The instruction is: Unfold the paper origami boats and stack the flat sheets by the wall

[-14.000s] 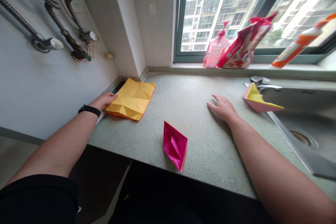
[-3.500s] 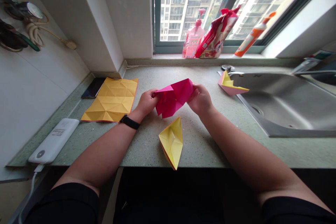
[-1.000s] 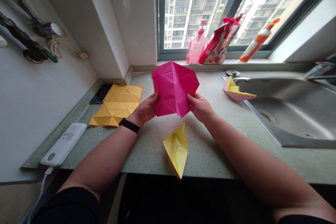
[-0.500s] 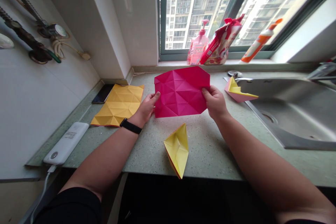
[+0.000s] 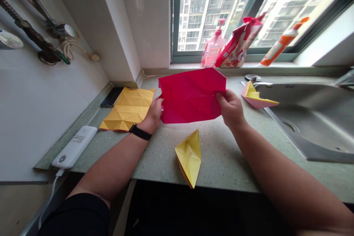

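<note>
A magenta sheet of paper (image 5: 192, 96) with fold creases is held up above the counter by its two sides. My left hand (image 5: 155, 111) grips its left edge, the fingers partly hidden by the paper. On the right edge, my right hand (image 5: 231, 106) pinches the sheet with the thumb on the near face. Below the sheet, a folded yellow paper boat (image 5: 190, 158) lies near the counter's front edge. To the left is a creased golden-yellow sheet (image 5: 128, 108). Beside the sink rests a pink and yellow paper boat (image 5: 257, 99).
A dark phone (image 5: 111, 97) and a white power bank (image 5: 74, 146) with a cable lie on the left of the counter (image 5: 221, 158). A steel sink (image 5: 312, 118) is at right. On the sill stand a pink pump bottle (image 5: 212, 48), a red bag (image 5: 239, 42) and an orange-white bottle (image 5: 283, 44).
The magenta sheet has tilted, and its creases show less plainly. My left thumb, earlier on the near face, is now less visible at the edge. The whole view has shifted slightly.
</note>
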Demonstrator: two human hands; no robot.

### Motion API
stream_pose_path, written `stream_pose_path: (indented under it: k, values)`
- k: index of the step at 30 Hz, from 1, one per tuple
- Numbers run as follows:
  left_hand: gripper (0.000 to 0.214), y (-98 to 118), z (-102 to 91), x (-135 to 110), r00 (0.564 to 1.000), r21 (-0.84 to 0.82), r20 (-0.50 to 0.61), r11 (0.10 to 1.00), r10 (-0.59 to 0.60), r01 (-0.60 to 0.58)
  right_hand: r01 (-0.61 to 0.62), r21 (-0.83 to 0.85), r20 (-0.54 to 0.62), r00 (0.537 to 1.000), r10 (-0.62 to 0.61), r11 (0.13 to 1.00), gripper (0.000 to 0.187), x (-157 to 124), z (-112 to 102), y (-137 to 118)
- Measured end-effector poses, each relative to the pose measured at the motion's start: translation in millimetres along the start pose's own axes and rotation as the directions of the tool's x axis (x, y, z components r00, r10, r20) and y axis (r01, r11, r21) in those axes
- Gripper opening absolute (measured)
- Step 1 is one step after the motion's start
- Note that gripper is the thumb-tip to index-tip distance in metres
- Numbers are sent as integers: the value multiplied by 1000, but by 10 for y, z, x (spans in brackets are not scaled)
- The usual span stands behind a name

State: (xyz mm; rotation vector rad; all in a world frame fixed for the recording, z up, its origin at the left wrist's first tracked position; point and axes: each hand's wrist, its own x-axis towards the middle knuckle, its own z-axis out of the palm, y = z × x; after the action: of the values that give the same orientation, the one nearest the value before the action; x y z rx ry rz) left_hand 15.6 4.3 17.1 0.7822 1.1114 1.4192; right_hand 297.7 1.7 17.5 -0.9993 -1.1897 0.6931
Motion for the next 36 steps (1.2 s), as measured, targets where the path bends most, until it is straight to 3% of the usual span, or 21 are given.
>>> stream_pose_path:
  k: [3, 6, 10, 14, 17, 24, 30, 33, 36]
  values:
    - [7, 52, -7, 0, 998, -137, 31, 989, 56, -51, 27, -3, -57, 998, -27, 1000, 21, 83, -87, 10]
    - [17, 95, -13, -10, 994, -200, 106, 980, 40, -19, 34, -2, -96, 995, -35, 999, 22, 152, -162, 26]
    - [31, 104, -45, -24, 976, -175, 216, 984, -4, 43, 39, 9, -133, 990, -38, 999, 27, 218, -229, 93]
    - [43, 112, -95, -51, 913, -91, 403, 990, -64, 109, 49, -2, -175, 983, -49, 999, 26, 289, -304, 194]
    - [51, 127, -119, -65, 879, 13, 470, 996, -80, 84, 36, -8, -200, 979, -37, 999, 25, 360, -386, 273]
    - [41, 83, -126, -33, 888, 160, 459, 986, -31, -48, 5, 29, -245, 969, 3, 1000, 28, 478, -509, 389]
    - [21, 22, -189, 58, 893, 332, 449, 932, -21, -145, -6, 47, -213, 977, 16, 999, 30, 458, -486, 311]
    - [13, 26, -231, 128, 915, 454, 393, 846, 91, -280, 17, 50, -163, 987, -9, 999, 31, 433, -468, 256]
    - [24, 73, -239, 159, 927, 500, 312, 793, 210, -348, 13, 61, -105, 994, -6, 998, 33, 396, -440, 219]
